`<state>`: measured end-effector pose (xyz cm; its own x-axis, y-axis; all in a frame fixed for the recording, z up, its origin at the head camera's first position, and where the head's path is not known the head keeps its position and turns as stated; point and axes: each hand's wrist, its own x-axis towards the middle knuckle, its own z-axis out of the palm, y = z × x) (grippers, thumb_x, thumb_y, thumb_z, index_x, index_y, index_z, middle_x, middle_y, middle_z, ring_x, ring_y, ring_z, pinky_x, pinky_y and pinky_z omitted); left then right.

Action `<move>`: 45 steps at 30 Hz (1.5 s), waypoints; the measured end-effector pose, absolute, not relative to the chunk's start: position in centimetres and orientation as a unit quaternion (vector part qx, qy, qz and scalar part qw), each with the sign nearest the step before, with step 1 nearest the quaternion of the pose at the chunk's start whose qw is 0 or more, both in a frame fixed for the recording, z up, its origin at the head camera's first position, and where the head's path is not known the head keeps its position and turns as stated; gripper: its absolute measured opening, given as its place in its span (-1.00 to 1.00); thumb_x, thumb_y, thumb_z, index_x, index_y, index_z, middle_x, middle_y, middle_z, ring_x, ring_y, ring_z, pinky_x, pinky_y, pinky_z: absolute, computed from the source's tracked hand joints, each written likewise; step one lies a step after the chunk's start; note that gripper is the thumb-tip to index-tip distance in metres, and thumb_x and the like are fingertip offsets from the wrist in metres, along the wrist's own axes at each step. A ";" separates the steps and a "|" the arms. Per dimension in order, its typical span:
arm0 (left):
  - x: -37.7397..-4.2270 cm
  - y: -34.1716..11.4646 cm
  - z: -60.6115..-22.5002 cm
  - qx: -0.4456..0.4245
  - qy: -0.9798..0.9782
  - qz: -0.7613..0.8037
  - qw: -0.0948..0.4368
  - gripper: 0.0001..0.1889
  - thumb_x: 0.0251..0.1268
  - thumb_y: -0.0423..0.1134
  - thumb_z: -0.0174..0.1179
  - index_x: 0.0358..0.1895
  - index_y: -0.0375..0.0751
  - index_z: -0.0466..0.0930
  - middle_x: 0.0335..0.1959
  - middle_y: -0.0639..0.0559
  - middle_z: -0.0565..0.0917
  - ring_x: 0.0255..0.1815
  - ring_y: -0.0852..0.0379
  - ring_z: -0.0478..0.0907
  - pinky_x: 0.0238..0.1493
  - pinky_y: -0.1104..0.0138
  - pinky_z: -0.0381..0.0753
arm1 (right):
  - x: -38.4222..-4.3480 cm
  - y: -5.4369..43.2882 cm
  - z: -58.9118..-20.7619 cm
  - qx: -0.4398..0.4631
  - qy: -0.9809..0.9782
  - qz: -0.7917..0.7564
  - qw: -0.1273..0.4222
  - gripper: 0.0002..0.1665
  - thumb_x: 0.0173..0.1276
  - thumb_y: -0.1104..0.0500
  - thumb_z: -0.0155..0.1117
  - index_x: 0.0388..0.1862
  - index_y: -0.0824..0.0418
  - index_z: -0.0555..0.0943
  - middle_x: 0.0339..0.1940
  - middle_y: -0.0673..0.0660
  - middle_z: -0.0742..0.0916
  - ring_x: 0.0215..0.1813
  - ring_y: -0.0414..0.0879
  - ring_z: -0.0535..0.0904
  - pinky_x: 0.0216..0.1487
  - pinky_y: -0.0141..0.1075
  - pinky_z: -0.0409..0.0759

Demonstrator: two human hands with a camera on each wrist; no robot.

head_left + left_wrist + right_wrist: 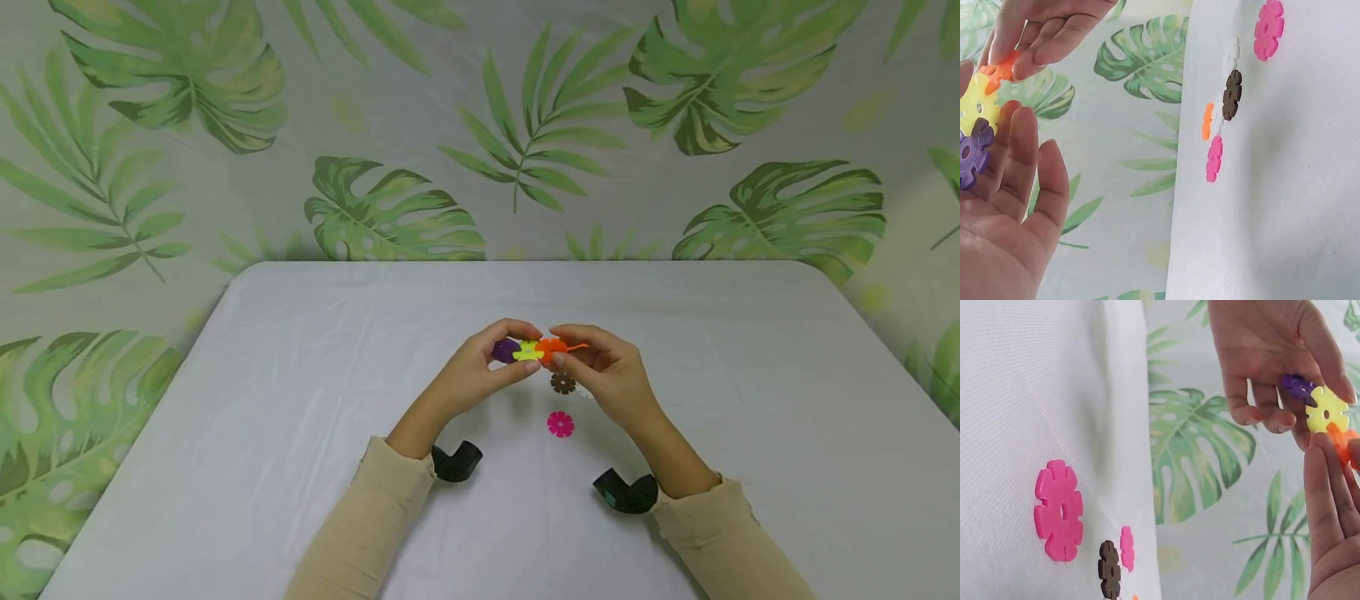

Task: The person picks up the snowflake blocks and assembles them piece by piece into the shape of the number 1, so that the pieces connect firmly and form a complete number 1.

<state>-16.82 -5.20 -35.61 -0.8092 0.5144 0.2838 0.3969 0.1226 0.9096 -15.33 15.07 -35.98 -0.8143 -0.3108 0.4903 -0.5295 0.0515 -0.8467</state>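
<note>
Between both hands, raised over the white table, is a joined row of notched plastic discs: a purple disc (506,350), a yellow disc (528,351) and an orange disc (551,349). My left hand (480,362) pinches the row around the yellow disc, with the purple one toward its palm. My right hand (611,371) pinches the orange end between thumb and fingers. In the right wrist view the yellow disc (1327,412) sits slotted between the purple disc (1300,388) and the orange disc (1341,444); right-hand fingers partly hide the orange one.
Below the hands, a pink disc (560,424), a brown disc (563,382) and a white disc (585,392) lie on the tablecloth (337,367). The left wrist view shows another pink disc (1214,159) and a loose orange disc (1207,121). Black wrist cameras (457,462) hang below the wrists.
</note>
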 end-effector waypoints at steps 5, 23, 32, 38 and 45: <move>-16.8 -5.2 -35.6 0.311 0.748 0.586 0.033 -0.69 0.18 -0.20 0.19 -0.01 -0.15 0.46 -0.09 0.11 0.53 -0.17 0.18 0.46 -0.08 0.32 0.45 | -15.3 15.1 -35.9 0.283 -0.726 0.617 0.111 -0.70 0.17 0.46 0.18 -0.07 0.44 0.51 -0.25 0.21 0.63 -0.33 -0.07 0.65 -0.33 -0.28 0.59; -15.3 -5.1 -33.6 0.315 0.732 0.602 0.051 -0.62 0.15 -0.40 0.19 0.07 -0.33 0.43 -0.04 -0.09 0.52 -0.13 0.14 0.50 -0.14 0.32 0.52 | -15.4 15.0 -36.2 0.278 -0.684 0.671 0.069 -0.74 0.22 0.48 0.12 -0.10 0.51 0.41 -0.41 0.28 0.58 -0.44 0.02 0.64 -0.41 -0.20 0.60; -16.8 -5.0 -35.9 0.304 0.727 0.614 0.037 -0.66 0.13 -0.34 0.22 0.01 -0.21 0.50 -0.10 0.02 0.56 -0.18 0.18 0.52 -0.17 0.32 0.54 | -15.3 14.9 -36.1 0.280 -0.680 0.676 0.058 -0.79 0.22 0.47 0.12 -0.15 0.53 0.43 -0.40 0.26 0.61 -0.43 -0.03 0.64 -0.37 -0.15 0.58; -16.1 -5.1 -34.8 0.296 0.728 0.617 0.043 -0.65 0.11 -0.40 0.23 0.01 -0.29 0.49 -0.12 -0.07 0.57 -0.18 0.15 0.53 -0.18 0.33 0.54 | -15.4 15.0 -36.1 0.287 -0.664 0.689 0.044 -0.81 0.22 0.48 0.11 -0.18 0.54 0.44 -0.43 0.29 0.61 -0.45 0.03 0.63 -0.38 -0.20 0.60; -15.1 -5.1 -33.2 0.295 0.735 0.609 0.030 -0.64 0.05 -0.47 0.25 -0.01 -0.39 0.51 -0.06 -0.14 0.55 -0.22 0.03 0.52 -0.21 0.34 0.55 | -15.3 14.9 -36.3 0.280 -0.657 0.699 0.026 -0.82 0.22 0.47 0.12 -0.18 0.51 0.44 -0.44 0.27 0.60 -0.46 0.05 0.63 -0.42 -0.23 0.61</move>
<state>-15.08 -5.14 -33.20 -0.8239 0.4710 0.3152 0.3971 0.0830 0.9140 -15.30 14.88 -36.25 -0.8417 -0.3324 0.4256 -0.4042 -0.1349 -0.9047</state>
